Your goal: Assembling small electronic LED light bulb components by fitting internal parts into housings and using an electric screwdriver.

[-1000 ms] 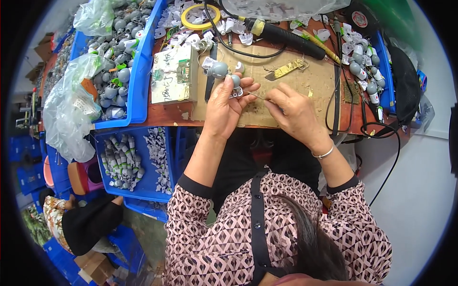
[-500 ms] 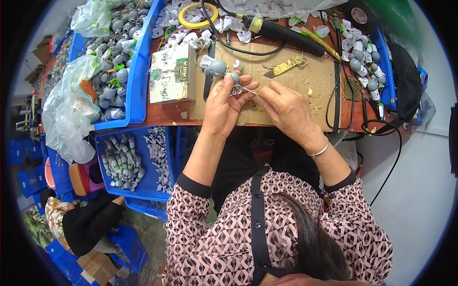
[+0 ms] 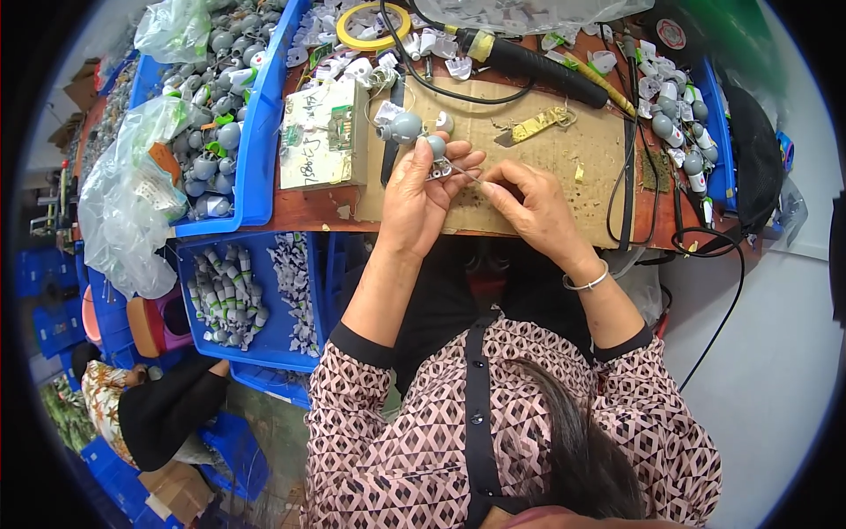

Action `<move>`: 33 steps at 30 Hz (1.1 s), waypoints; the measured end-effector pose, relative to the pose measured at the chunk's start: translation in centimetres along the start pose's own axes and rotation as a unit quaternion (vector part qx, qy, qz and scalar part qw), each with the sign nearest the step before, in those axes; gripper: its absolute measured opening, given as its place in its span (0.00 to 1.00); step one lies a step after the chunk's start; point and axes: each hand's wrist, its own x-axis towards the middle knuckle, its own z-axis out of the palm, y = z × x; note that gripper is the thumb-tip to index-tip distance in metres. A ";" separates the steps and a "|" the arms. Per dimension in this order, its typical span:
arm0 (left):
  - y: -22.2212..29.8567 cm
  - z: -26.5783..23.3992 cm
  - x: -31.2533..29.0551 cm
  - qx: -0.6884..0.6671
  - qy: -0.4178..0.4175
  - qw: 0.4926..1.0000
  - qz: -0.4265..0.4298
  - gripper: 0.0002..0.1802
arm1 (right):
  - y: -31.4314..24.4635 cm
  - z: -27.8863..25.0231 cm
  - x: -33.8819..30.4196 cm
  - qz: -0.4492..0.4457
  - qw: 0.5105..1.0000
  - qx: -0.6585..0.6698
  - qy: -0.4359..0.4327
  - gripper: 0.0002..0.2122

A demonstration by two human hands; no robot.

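Observation:
My left hand point(image 3: 414, 196), palm up, holds a small grey ball-headed part point(image 3: 435, 145) between thumb and fingers. Its white base point(image 3: 438, 170) shows small metal pieces. From the base a thin grey wire point(image 3: 465, 173) runs to my right hand point(image 3: 539, 212), whose thumb and forefinger pinch its end. Just beyond my left fingertips, another grey ball-headed part point(image 3: 405, 127) and a white-and-grey one point(image 3: 444, 122) rest on the cardboard sheet point(image 3: 493, 189). A knife-like blade with a yellow-taped handle point(image 3: 534, 126) lies farther off on the cardboard.
A block with handwriting point(image 3: 308, 159) stands left of the cardboard. Blue bins point(image 3: 256, 167) of grey parts sit left, below and right. At the back lie yellow tape point(image 3: 373, 26) and a black-handled tool point(image 3: 546, 72) with a looping cord. A person point(image 3: 159, 410) sits at lower left.
My right hand has shifted slightly right and toward me, still pinching the wire, with its fingers more curled. My left hand keeps its hold on the grey part.

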 end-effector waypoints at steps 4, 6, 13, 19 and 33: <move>0.0 0.0 0.0 -0.008 0.000 1.000 0.006 0.21 | -0.9 -0.4 -0.2 0.088 0.993 0.077 -0.034 0.08; 0.1 -0.1 -0.1 -0.006 -0.001 1.000 0.007 0.21 | -0.4 0.2 -0.2 0.116 0.981 0.146 -0.046 0.08; 0.1 -0.2 0.1 -0.011 -0.003 1.000 0.006 0.21 | 0.0 1.3 -0.3 0.130 0.974 0.183 -0.039 0.08; 0.0 0.0 0.1 -0.016 0.005 1.000 0.016 0.20 | 0.5 3.2 -0.4 -0.088 0.991 -0.009 0.105 0.08; -0.2 -0.2 0.0 -0.007 -0.010 1.000 0.026 0.21 | -0.2 1.0 -0.1 0.308 0.772 0.548 -0.093 0.08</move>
